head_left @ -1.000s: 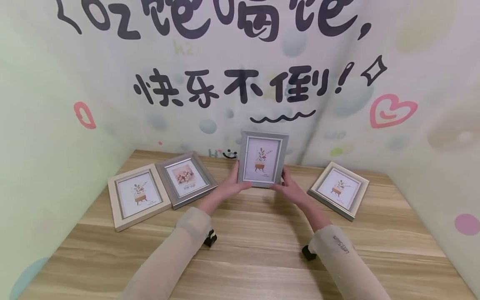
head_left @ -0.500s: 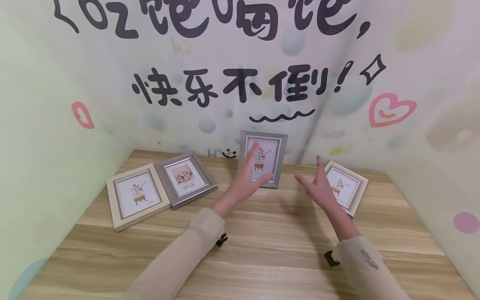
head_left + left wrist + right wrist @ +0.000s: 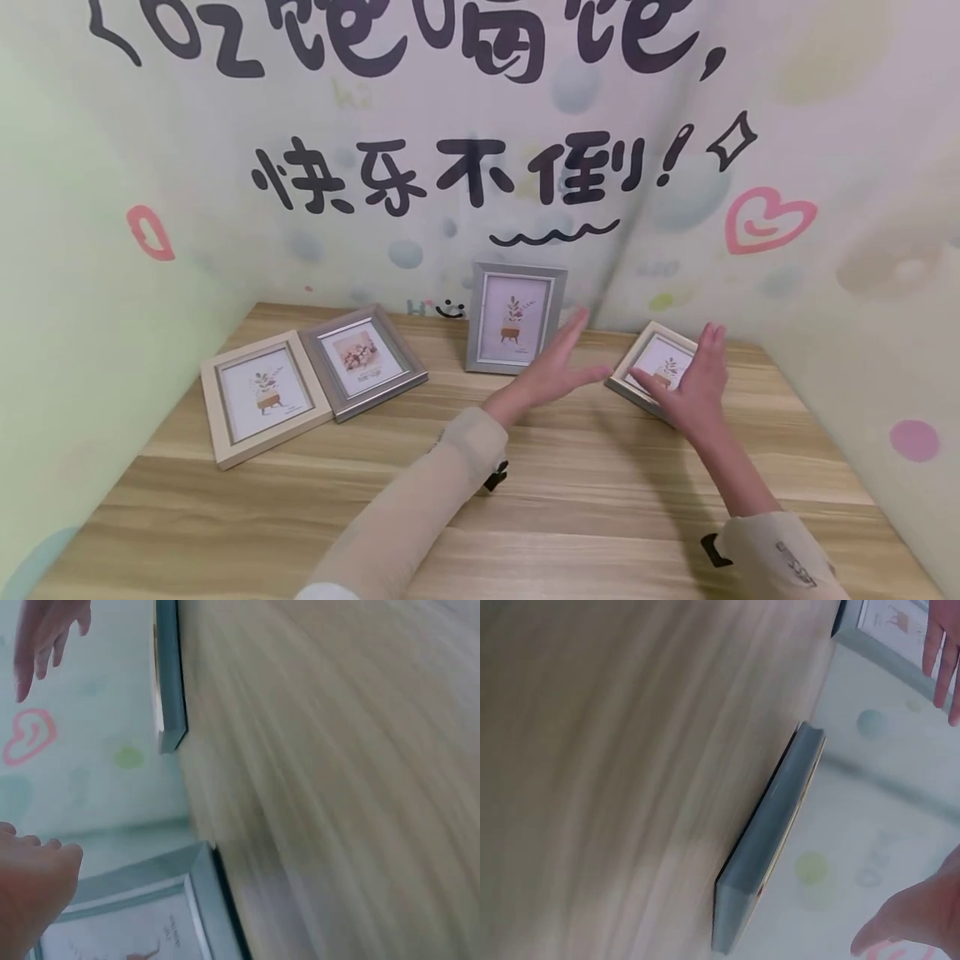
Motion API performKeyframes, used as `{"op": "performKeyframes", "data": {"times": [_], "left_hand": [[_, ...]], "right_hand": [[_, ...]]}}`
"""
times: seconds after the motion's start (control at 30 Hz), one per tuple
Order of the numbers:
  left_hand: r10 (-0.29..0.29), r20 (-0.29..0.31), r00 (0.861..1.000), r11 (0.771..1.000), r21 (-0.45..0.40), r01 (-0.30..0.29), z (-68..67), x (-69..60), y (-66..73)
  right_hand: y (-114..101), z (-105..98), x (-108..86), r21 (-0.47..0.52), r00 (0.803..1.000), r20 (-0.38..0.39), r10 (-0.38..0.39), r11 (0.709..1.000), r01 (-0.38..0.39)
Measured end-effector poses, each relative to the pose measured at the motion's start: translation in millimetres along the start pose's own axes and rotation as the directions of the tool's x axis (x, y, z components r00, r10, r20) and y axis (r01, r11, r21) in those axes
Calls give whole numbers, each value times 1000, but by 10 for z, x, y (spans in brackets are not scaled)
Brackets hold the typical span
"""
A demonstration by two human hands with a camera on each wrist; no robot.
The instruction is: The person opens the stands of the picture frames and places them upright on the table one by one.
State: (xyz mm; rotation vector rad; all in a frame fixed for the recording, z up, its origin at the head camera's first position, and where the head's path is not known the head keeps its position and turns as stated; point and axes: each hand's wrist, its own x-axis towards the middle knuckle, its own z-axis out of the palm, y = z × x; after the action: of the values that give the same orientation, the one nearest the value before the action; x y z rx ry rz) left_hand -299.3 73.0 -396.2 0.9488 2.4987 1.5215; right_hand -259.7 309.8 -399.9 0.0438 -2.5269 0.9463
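- The right hand (image 3: pixel 697 392) is above the pale frame (image 3: pixel 656 357), apart from it; its thumb stands away from the raised fingers.
- The left hand (image 3: pixel 551 371) is also spread, with the thumb to the right and the fingers pointing forward and right. It is between the pale frame and the grey frame (image 3: pixel 513 317); I cannot tell if it touches the grey one.
- The pale frame lies face up on the right part of the table (image 3: pixel 585 517). Its long axis runs away from the person and to the right, with the picture's top at the far end.
- The grey frame stands near the back wall (image 3: pixel 187 275), long axis upright, its face toward the person.
- On the left lie the cream frame (image 3: pixel 266 398) and the brown frame (image 3: pixel 363 358), side by side, face up, their picture tops pointing away from the person.
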Motion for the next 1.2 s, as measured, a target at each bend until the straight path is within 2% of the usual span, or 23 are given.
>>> {"op": "performKeyframes", "data": {"times": [0.13, 0.3, 0.4, 0.53, 0.63, 0.73, 0.97, 1.2], "left_hand": [[-58, 47, 997, 998, 14, 58, 145, 65, -37], [-115, 79, 990, 993, -3, 115, 289, 111, -153], [-146, 106, 984, 989, -16, 148, 349, 134, -210], [-188, 153, 970, 979, -45, 197, 399, 164, -242], [-213, 189, 959, 968, -89, 233, 433, 182, -248], [-232, 230, 945, 958, -116, 264, 463, 203, -254], [-266, 316, 911, 951, -68, 301, 543, 267, -273], [-269, 332, 904, 948, -73, 309, 576, 303, -234]], "right_hand": [[126, -62, -63, -28, 998, 67, 12, 1000, -10], [251, -148, -133, 4, 993, 114, -2, 1000, 2], [334, -186, -159, -1, 992, 120, -25, 1000, 25], [427, -246, -210, -17, 983, 184, 17, 1000, -14], [486, -294, -271, -33, 958, 273, 93, 996, -87], [545, -327, -324, -40, 937, 324, 130, 992, -124], [601, -382, -396, -50, 897, 411, 162, 987, -155], [632, -444, -423, -52, 840, 503, 205, 977, -207]]}}
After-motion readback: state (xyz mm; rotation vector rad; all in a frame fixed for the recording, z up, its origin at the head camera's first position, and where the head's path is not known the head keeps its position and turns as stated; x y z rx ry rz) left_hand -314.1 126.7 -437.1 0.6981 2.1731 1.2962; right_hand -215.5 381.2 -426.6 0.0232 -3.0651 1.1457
